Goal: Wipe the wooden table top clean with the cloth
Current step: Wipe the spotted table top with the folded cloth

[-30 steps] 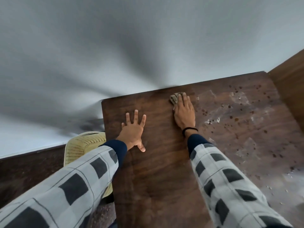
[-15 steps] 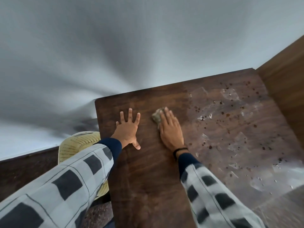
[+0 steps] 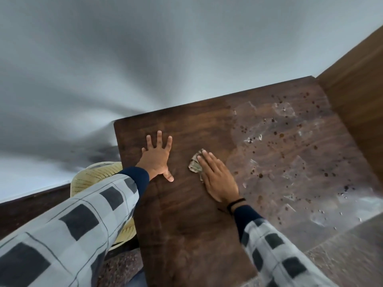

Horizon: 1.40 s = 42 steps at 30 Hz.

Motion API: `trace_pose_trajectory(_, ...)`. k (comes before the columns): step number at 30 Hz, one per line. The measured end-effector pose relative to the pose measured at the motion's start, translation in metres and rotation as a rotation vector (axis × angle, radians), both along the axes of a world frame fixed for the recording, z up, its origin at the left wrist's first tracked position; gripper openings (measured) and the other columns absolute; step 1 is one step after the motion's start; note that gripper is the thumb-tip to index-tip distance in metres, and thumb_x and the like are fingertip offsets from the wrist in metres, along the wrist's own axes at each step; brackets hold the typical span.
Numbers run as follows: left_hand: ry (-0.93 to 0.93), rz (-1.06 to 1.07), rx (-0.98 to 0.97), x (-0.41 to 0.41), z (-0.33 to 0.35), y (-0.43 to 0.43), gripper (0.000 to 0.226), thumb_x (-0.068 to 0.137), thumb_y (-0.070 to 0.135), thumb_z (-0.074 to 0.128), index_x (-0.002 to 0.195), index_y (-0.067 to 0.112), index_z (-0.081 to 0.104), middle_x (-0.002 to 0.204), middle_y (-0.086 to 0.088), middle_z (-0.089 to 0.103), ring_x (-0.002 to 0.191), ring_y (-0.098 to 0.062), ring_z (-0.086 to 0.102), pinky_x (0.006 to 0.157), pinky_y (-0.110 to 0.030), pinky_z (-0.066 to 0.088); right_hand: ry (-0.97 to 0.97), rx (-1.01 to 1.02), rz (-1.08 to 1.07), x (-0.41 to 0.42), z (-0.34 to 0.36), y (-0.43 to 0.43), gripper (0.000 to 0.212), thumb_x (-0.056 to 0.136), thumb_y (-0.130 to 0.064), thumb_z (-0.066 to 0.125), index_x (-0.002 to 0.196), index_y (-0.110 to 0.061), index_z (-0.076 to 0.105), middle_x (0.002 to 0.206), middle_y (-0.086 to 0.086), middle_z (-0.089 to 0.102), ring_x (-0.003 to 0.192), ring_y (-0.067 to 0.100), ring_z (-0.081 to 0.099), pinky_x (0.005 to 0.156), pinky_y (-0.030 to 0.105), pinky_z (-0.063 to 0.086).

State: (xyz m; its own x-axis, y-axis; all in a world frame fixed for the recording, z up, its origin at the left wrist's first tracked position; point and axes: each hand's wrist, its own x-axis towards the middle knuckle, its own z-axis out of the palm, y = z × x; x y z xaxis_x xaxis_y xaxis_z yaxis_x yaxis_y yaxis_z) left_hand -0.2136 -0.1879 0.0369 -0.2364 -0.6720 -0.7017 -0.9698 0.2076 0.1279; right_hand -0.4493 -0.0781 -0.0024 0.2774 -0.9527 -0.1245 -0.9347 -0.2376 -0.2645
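The dark wooden table top (image 3: 186, 224) fills the middle of the view. Its left half looks plain and dark. Its right half carries pale smears and several dark spots (image 3: 279, 154). A small crumpled beige cloth (image 3: 194, 165) lies near the table's middle, and my right hand (image 3: 219, 179) presses flat on it with straight fingers, covering most of it. My left hand (image 3: 157, 156) rests flat on the wood near the left edge, fingers spread, holding nothing.
A yellow woven seat (image 3: 93, 177) stands just left of the table, partly under my left sleeve. A white wall runs behind the table. A brown wooden panel (image 3: 356, 96) rises along the table's right side. Speckled floor shows at the bottom.
My right hand has slid the cloth from the far edge of the table toward me and leftward, closer to my left hand. The left hand has stayed planted.
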Motion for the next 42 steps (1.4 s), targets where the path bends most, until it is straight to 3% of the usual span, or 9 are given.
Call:
trace_pose_trajectory(3, 0.002, 0.004, 0.020, 0.000, 0.000, -0.001, 0.158, 0.055, 0.055, 0.092, 0.154, 0.026, -0.027, 0.155, -0.013, -0.042, 0.143, -0.051, -0.027, 0.116, -0.067, 0.010, 0.040, -0.001, -0.154, -0.030, 0.006, -0.035, 0.058, 0.106, -0.029, 0.040, 0.162, -0.022, 0.024, 0.170, 0.000, 0.014, 0.157, 0.023, 0.015, 0.124, 0.047, 0.021)
trace_pose_trajectory(7, -0.001, 0.008, 0.023, 0.001, 0.000, -0.002, 0.159, 0.052, 0.056, 0.093, 0.154, 0.027, -0.026, 0.155, -0.013, -0.042, 0.143, -0.051, -0.027, 0.116, -0.068, 0.010, 0.026, -0.008, -0.454, 0.005, 0.005, -0.030, 0.057, 0.108, -0.032, 0.033, 0.163, -0.021, 0.020, 0.171, 0.002, 0.010, 0.157, 0.023, 0.012, 0.126, 0.044, 0.019)
trace_pose_trajectory(13, 0.001, 0.012, 0.011, 0.000, 0.004, -0.001, 0.158, 0.053, 0.055, 0.093, 0.154, 0.027, -0.026, 0.156, -0.013, -0.041, 0.143, -0.051, -0.027, 0.116, -0.067, 0.010, 0.011, -0.059, -0.001, -0.013, -0.002, 0.035, 0.056, 0.107, -0.032, 0.041, 0.161, -0.021, 0.028, 0.170, -0.001, 0.017, 0.156, 0.020, 0.019, 0.124, 0.042, 0.025)
trace_pose_trajectory(19, -0.013, -0.009, -0.010, 0.001, 0.007, 0.003, 0.156, 0.054, 0.058, 0.091, 0.156, 0.027, -0.023, 0.158, -0.013, -0.037, 0.145, -0.050, -0.023, 0.116, -0.066, 0.013, 0.033, -0.033, -0.511, -0.002, 0.005, 0.005, 0.057, 0.108, -0.030, 0.036, 0.162, -0.020, 0.023, 0.171, 0.003, 0.013, 0.157, 0.022, 0.015, 0.127, 0.044, 0.012)
trace_pose_trajectory(26, -0.011, -0.005, -0.006, 0.000, 0.010, 0.001, 0.155, 0.055, 0.056, 0.092, 0.156, 0.027, -0.023, 0.158, -0.013, -0.037, 0.145, -0.050, -0.022, 0.115, -0.067, 0.013, 0.041, -0.047, 0.016, -0.017, -0.003, 0.076, 0.058, 0.106, -0.031, 0.039, 0.161, -0.022, 0.025, 0.171, 0.001, 0.014, 0.157, 0.021, 0.016, 0.125, 0.045, 0.021)
trace_pose_trajectory(29, -0.024, -0.010, -0.015, -0.001, 0.011, 0.000, 0.155, 0.055, 0.058, 0.091, 0.156, 0.027, -0.022, 0.158, -0.013, -0.036, 0.145, -0.051, -0.021, 0.115, -0.067, 0.014, 0.074, -0.057, -0.229, -0.037, 0.005, 0.034, 0.057, 0.104, -0.028, 0.039, 0.160, -0.018, 0.030, 0.169, 0.005, 0.021, 0.155, 0.026, 0.021, 0.123, 0.052, 0.022)
trace_pose_trajectory(32, -0.040, -0.033, -0.030, -0.001, 0.010, 0.002, 0.154, 0.054, 0.062, 0.090, 0.156, 0.026, -0.020, 0.160, -0.014, -0.034, 0.146, -0.051, -0.019, 0.116, -0.066, 0.016, 0.037, -0.063, -0.519, -0.013, 0.006, 0.034, 0.057, 0.106, -0.029, 0.038, 0.161, -0.019, 0.028, 0.169, 0.003, 0.020, 0.156, 0.023, 0.019, 0.126, 0.047, 0.018)
trace_pose_trajectory(39, -0.039, -0.031, -0.034, -0.001, 0.011, 0.001, 0.155, 0.053, 0.062, 0.090, 0.157, 0.026, -0.020, 0.160, -0.014, -0.033, 0.146, -0.050, -0.018, 0.115, -0.066, 0.016, 0.062, -0.040, -0.040, -0.021, -0.001, 0.104, 0.057, 0.107, -0.031, 0.036, 0.161, -0.020, 0.026, 0.170, 0.002, 0.016, 0.157, 0.021, 0.016, 0.125, 0.043, 0.020)
trace_pose_trajectory(42, -0.037, -0.026, -0.026, -0.001, 0.013, 0.003, 0.155, 0.053, 0.060, 0.091, 0.156, 0.026, -0.020, 0.160, -0.014, -0.033, 0.147, -0.050, -0.018, 0.114, -0.067, 0.018, 0.056, -0.043, -0.371, -0.031, 0.006, 0.071, 0.056, 0.106, -0.031, 0.036, 0.161, -0.020, 0.028, 0.169, 0.002, 0.019, 0.156, 0.023, 0.018, 0.125, 0.048, 0.020)
